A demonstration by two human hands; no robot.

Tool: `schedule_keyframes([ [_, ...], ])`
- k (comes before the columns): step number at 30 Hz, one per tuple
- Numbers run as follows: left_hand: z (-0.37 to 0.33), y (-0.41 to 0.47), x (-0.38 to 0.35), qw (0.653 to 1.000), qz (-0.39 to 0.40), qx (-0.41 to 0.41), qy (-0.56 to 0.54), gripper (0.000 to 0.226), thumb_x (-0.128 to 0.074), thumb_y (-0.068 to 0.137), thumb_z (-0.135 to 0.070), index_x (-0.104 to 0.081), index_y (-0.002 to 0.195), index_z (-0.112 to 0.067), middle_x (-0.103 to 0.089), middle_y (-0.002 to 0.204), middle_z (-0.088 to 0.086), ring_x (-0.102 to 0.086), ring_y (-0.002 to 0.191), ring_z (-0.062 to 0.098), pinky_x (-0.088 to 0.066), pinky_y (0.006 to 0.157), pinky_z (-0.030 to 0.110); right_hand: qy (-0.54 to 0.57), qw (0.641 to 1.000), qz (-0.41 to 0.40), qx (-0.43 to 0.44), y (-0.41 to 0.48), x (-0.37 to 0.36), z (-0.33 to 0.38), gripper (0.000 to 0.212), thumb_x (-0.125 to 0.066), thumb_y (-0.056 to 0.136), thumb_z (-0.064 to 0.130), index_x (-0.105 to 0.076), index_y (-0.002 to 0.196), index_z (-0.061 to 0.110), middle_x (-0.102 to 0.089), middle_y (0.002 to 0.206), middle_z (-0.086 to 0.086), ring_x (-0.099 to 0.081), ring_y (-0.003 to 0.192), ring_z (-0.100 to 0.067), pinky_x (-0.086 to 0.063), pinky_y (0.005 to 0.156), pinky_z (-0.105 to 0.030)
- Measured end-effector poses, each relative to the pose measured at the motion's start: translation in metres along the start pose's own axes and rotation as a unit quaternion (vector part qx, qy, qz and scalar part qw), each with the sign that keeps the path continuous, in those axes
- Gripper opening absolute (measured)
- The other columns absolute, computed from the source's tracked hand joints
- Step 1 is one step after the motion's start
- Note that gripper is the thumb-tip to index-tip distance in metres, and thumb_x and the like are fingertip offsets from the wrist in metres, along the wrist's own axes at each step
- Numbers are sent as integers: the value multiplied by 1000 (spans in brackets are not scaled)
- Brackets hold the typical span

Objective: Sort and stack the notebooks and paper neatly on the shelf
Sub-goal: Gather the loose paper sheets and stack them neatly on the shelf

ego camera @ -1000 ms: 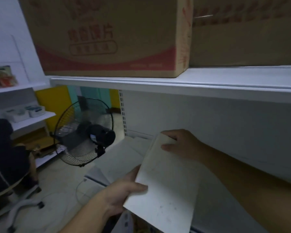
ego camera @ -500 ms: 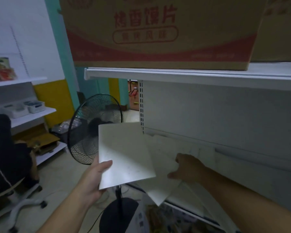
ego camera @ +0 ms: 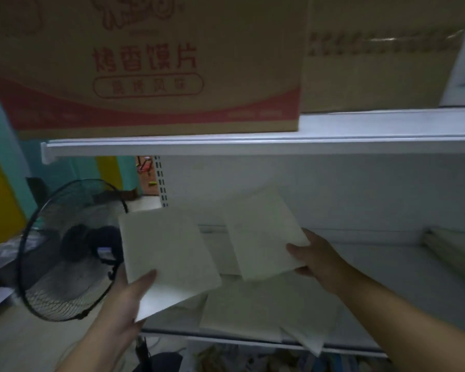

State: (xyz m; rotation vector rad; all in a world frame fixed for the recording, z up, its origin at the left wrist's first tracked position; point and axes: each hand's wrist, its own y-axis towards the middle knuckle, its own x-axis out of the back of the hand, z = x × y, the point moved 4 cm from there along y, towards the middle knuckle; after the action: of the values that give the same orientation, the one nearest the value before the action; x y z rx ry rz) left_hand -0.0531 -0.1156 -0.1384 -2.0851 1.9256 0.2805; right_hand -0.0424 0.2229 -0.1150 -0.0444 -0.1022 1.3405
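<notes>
My left hand (ego camera: 126, 299) grips the lower edge of a pale sheet (ego camera: 169, 253) held up in front of the shelf's left end, thumb on its face. My right hand (ego camera: 317, 260) holds a second pale sheet (ego camera: 263, 234) by its right corner, lifted above the white shelf (ego camera: 387, 277). Beneath both, more loose papers (ego camera: 253, 310) lie spread on the shelf, one corner hanging over the front edge. A stack of notebooks or paper (ego camera: 451, 248) lies at the shelf's far right, dim and partly cut off.
An upper shelf board (ego camera: 253, 145) carries a large cardboard box (ego camera: 151, 63) with red print and a second plain box (ego camera: 381, 57). A black standing fan (ego camera: 67, 248) stands left of the shelf on the floor. Packaged goods show dimly on the level below.
My right hand has picked up a second sheet from the shelf and lifted it. The left hand still holds its sheet. The view has shifted right and closer.
</notes>
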Motion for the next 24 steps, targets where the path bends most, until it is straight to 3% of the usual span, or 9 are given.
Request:
schedule_keyframes([
  [4,24,-18,-83,996,80,10,26,43,-59,90,-7,-44,128,-23,-62,115,7,-60,100,30,-50,83,44,31,999,11,12,-37,40,4,35,-59,91,13,-55,123,25,-66,107,-1,-61,93,-20,-48,68,-27],
  [7,50,-53,-158,992,124,15,31,33,-56,93,-19,-44,124,-25,-63,114,4,-60,99,24,-49,91,47,-16,999,-31,27,-71,70,4,31,-61,90,13,-54,115,30,-66,101,3,-63,87,-15,-51,57,-25],
  [11,93,-110,-248,979,193,34,46,37,-64,88,-14,-49,122,-19,-67,108,6,-64,94,22,-51,80,37,-76,995,-68,17,-128,139,-6,26,-59,90,20,-49,114,25,-57,98,10,-60,83,-10,-51,54,-22],
  [13,117,-140,-291,969,235,61,43,45,-68,83,-9,-50,124,-15,-67,110,12,-66,96,28,-52,77,36,-112,989,-96,4,-162,190,-11,16,-61,89,21,-51,101,24,-57,90,9,-58,78,-2,-46,56,-15],
  [15,139,-177,-336,955,275,104,33,32,-60,88,-3,-54,117,-14,-70,104,11,-68,89,26,-55,66,33,-127,982,-136,-19,-197,253,-19,12,-65,86,25,-55,87,19,-61,83,2,-57,71,-4,-43,61,-15],
  [16,150,-198,-356,947,295,125,30,26,-57,89,-2,-56,112,-15,-72,97,9,-69,83,25,-55,60,32,-116,980,-154,-48,-213,285,-25,17,-67,85,30,-57,89,17,-63,86,-2,-58,76,-9,-45,68,-20],
  [18,172,-239,-401,926,342,156,26,31,-55,90,-3,-56,118,-15,-74,98,9,-71,86,29,-57,68,37,-40,980,-157,-112,-247,343,-38,30,-63,87,35,-59,108,14,-68,105,-8,-64,95,-20,-51,84,-33],
  [20,192,-279,-441,911,376,164,29,39,-56,90,-5,-52,127,-16,-71,108,12,-70,93,32,-55,78,41,68,974,-167,-138,-277,388,-47,24,-52,95,20,-59,117,13,-70,108,-12,-65,100,-31,-52,82,-39],
  [24,225,-343,-500,905,383,177,52,31,-53,94,-9,-52,125,-11,-70,101,10,-70,83,26,-54,56,27,56,964,-236,-113,-320,456,-59,28,-40,95,0,-62,104,14,-71,98,-11,-68,90,-30,-55,72,-37],
])
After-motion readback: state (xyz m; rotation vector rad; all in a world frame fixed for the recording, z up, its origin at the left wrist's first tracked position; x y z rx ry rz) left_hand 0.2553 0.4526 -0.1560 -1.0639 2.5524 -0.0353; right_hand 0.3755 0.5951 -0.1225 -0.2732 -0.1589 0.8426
